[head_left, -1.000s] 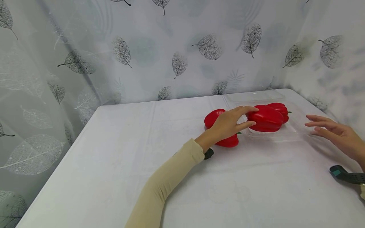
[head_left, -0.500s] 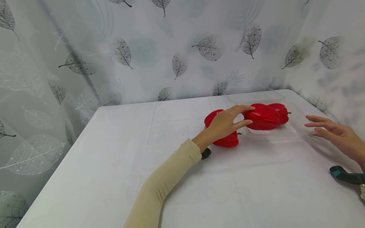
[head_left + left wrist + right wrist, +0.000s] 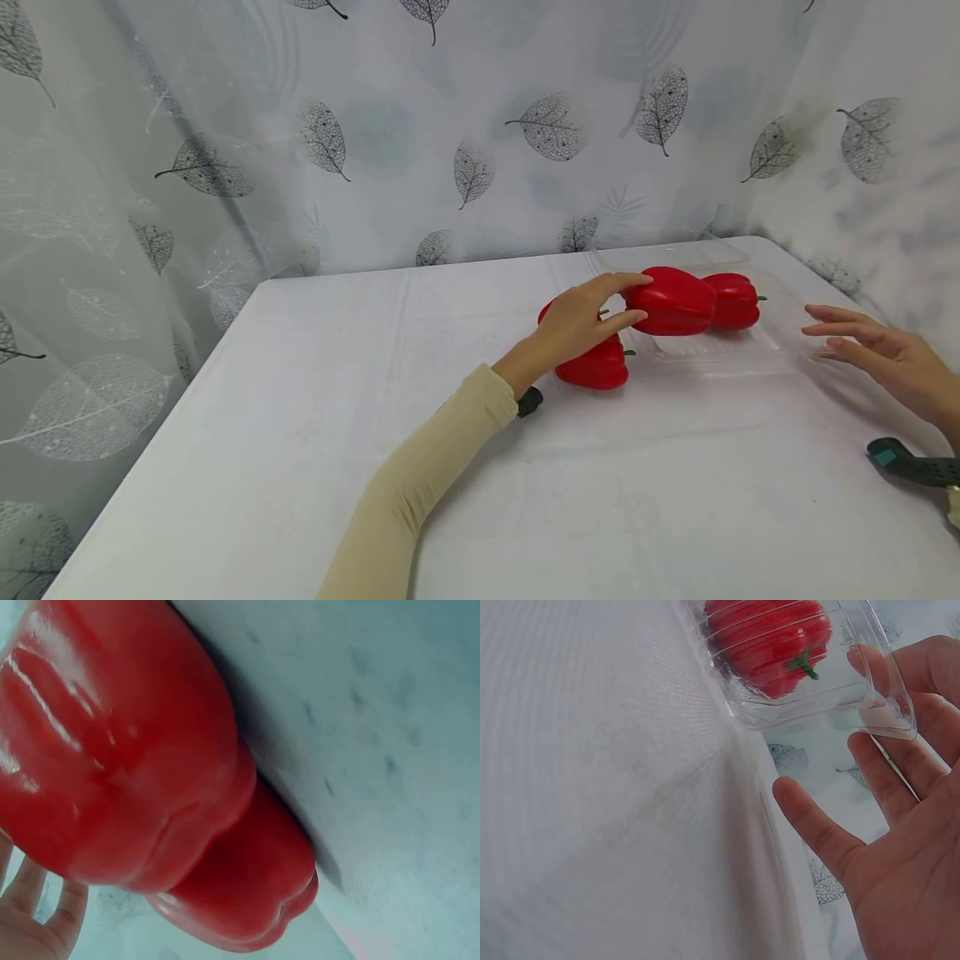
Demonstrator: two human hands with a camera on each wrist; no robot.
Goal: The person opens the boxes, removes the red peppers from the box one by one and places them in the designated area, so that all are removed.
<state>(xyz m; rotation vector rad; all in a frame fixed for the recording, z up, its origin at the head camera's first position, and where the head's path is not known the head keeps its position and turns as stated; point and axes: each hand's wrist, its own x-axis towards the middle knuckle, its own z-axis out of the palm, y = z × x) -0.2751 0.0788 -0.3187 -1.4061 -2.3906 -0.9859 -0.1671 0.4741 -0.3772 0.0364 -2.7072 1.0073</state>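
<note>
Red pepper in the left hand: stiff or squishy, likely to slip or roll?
The held red pepper is probably fairly stiff: no dent shows where the left hand grips it. It could slip, since its skin looks smooth and shiny. Set down and nudged, it may well roll, as its sides are rounded.

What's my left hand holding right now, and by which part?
Your left hand holds a red pepper by the end nearest the palm, between thumb and fingers.

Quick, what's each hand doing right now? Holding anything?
Left hand: holding a red bell pepper.
Right hand: open, holding nothing, beside the clear plastic container.
</note>
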